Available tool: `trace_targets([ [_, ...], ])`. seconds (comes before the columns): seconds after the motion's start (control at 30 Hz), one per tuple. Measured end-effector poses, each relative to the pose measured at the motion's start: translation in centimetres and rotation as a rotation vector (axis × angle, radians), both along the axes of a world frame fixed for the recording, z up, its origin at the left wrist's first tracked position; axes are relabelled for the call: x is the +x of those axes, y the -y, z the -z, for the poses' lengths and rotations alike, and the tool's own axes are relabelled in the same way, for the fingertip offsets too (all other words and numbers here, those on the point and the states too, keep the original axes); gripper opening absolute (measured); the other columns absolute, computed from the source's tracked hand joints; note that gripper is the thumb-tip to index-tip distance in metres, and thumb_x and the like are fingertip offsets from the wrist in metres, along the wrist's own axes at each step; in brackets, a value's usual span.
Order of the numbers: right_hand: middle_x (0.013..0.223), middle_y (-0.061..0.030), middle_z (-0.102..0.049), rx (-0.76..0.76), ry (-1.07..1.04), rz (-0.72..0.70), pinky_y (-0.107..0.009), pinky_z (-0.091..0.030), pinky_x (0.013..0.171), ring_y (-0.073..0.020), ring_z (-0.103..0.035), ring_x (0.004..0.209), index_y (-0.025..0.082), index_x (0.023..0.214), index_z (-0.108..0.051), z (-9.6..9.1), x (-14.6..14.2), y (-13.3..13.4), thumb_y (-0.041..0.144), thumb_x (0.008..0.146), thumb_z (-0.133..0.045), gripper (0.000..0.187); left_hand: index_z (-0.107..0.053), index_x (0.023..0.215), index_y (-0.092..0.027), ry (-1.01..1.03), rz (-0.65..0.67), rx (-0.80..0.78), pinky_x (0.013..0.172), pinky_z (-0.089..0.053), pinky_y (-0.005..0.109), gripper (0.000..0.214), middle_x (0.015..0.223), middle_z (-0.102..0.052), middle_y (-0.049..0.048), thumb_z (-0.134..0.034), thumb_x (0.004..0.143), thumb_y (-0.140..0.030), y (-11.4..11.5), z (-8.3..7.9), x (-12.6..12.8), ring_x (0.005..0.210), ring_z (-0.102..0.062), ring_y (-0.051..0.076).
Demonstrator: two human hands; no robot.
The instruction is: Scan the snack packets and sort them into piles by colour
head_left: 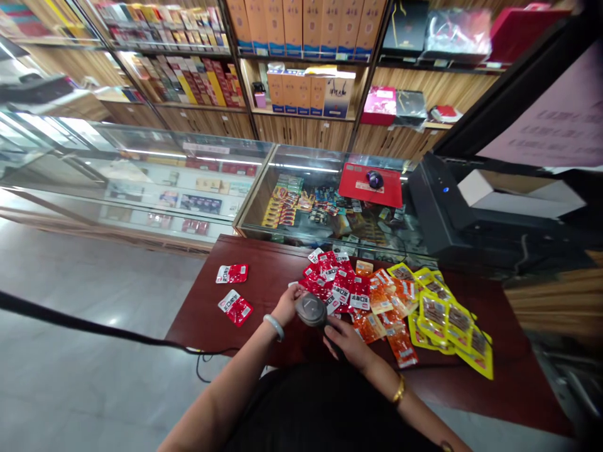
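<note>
My right hand [348, 342] is wrapped round the handle of a grey handheld barcode scanner [311, 309], whose head points at a heap of red snack packets [332, 282] on a dark red table [264, 276]. My left hand [288, 302] reaches to the left edge of that heap, fingertips on a red packet; its fingers are partly hidden behind the scanner. Two red packets [232, 273] [235, 307] lie apart to the left. Orange packets [384, 307] and yellow packets [447, 317] spread to the right.
A glass display counter [325, 201] with a red pad and a mouse [374, 179] stands behind the table. A black printer [452, 207] sits at the right. A black cable [94, 326] crosses the grey floor. Shelves of boxes line the back wall.
</note>
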State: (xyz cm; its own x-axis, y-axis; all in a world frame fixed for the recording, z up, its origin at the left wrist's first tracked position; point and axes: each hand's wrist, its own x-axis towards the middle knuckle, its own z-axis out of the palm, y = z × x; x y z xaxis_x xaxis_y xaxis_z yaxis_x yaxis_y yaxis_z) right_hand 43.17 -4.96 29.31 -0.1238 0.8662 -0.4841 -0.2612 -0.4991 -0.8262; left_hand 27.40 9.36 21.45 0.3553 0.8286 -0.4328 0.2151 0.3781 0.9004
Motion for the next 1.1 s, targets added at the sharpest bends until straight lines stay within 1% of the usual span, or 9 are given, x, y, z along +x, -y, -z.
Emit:
trace_targets([
  [0.1, 0.048, 0.0104, -0.043, 0.005, 0.010, -0.018, -0.021, -0.026, 0.038, -0.0077, -0.036, 0.037, 0.017, 0.111, -0.058, 0.0, -0.2, -0.2, 0.070, 0.075, -0.062, 0.064, -0.059, 0.095, -0.018, -0.279, -0.018, 0.148, 0.087, -0.048, 0.035, 0.038, 0.096, -0.068, 0.0081, -0.064, 0.077, -0.050, -0.5, 0.0, -2.2, 0.091, -0.063, 0.021],
  [0.17, 0.048, 0.0104, -0.043, 0.000, 0.006, -0.023, -0.021, -0.026, 0.038, -0.0076, -0.036, 0.037, 0.016, 0.112, -0.058, 0.4, -0.3, -0.1, 0.069, 0.076, -0.062, 0.064, -0.058, 0.106, -0.019, -0.672, -0.181, 0.220, 0.098, -0.043, 0.040, 0.041, 0.113, -0.064, 0.0125, -0.061, 0.079, -0.049, -0.6, 0.0, -5.1, 0.110, -0.058, 0.027],
  [0.27, 0.049, 0.0101, -0.044, -0.015, -0.001, -0.028, -0.020, -0.027, 0.038, -0.0075, -0.036, 0.038, 0.016, 0.113, -0.057, 1.3, -0.5, 0.2, 0.068, 0.077, -0.062, 0.064, -0.044, 0.132, -0.019, -1.103, -0.480, 0.141, 0.106, -0.035, 0.048, 0.071, 0.139, -0.048, 0.0193, -0.061, 0.076, -0.059, -0.4, 0.0, -9.7, 0.133, -0.041, 0.036],
  [0.37, 0.051, 0.0092, -0.045, -0.041, 0.005, -0.028, -0.020, -0.029, 0.039, -0.0081, -0.037, 0.040, 0.017, 0.115, -0.057, 1.9, -0.8, 0.4, 0.068, 0.077, -0.063, 0.064, -0.032, 0.141, -0.017, -1.193, -0.602, -0.019, 0.106, -0.035, 0.049, 0.091, 0.145, -0.039, 0.0230, -0.060, 0.071, -0.069, -0.1, 0.3, -12.7, 0.135, -0.036, 0.039],
  [0.5, 0.052, 0.0085, -0.046, -0.033, 0.010, -0.060, -0.020, -0.031, 0.040, -0.0083, -0.038, 0.040, 0.017, 0.117, -0.057, 2.0, -1.0, 0.5, 0.067, 0.078, -0.063, 0.063, -0.052, 0.122, -0.016, -1.237, -0.508, -0.076, 0.100, -0.039, 0.050, 0.079, 0.135, -0.048, 0.0241, -0.062, 0.066, -0.070, -0.5, 0.8, -14.4, 0.128, -0.043, 0.042],
  [0.57, 0.052, 0.0082, -0.047, -0.032, 0.017, -0.064, -0.020, -0.031, 0.040, -0.0084, -0.038, 0.041, 0.017, 0.117, -0.057, 1.9, -1.0, 0.5, 0.066, 0.078, -0.063, 0.063, -0.059, 0.109, -0.018, -1.195, -0.434, -0.020, 0.096, -0.041, 0.047, 0.064, 0.127, -0.056, 0.0216, -0.067, 0.065, -0.065, -0.9, 1.4, -14.7, 0.122, -0.050, 0.040],
  [0.67, 0.053, 0.0084, -0.046, -0.037, 0.020, -0.050, -0.020, -0.032, 0.040, -0.0085, -0.039, 0.041, 0.017, 0.116, -0.058, 1.6, -0.8, 0.5, 0.067, 0.078, -0.063, 0.063, -0.061, 0.094, -0.020, -0.913, -0.376, 0.001, 0.083, -0.048, 0.037, 0.039, 0.102, -0.068, 0.0142, -0.068, 0.071, -0.051, -1.2, 2.6, -14.3, 0.098, -0.065, 0.029],
  [0.83, 0.053, 0.0086, -0.046, -0.027, 0.016, -0.078, -0.020, -0.030, 0.039, -0.0076, -0.037, 0.040, 0.016, 0.116, -0.058, 1.1, -0.4, 0.6, 0.066, 0.079, -0.062, 0.063, -0.055, 0.081, -0.019, -0.483, -0.468, -0.072, 0.060, -0.048, 0.024, 0.031, 0.068, -0.065, 0.0016, -0.067, 0.074, -0.046, -0.7, 4.2, -10.9, 0.063, -0.063, 0.015],
  [1.1, 0.053, 0.0082, -0.047, 0.014, 0.053, -0.111, -0.019, -0.030, 0.039, -0.0078, -0.040, 0.040, 0.014, 0.116, -0.059, 1.3, 0.2, 0.8, 0.064, 0.082, -0.060, 0.060, -0.052, 0.081, -0.020, -0.268, -0.486, 0.076, 0.053, -0.044, 0.022, 0.031, 0.062, -0.058, -0.0037, -0.068, 0.071, -0.045, -1.4, 2.0, -6.3, 0.054, -0.055, 0.011],
])
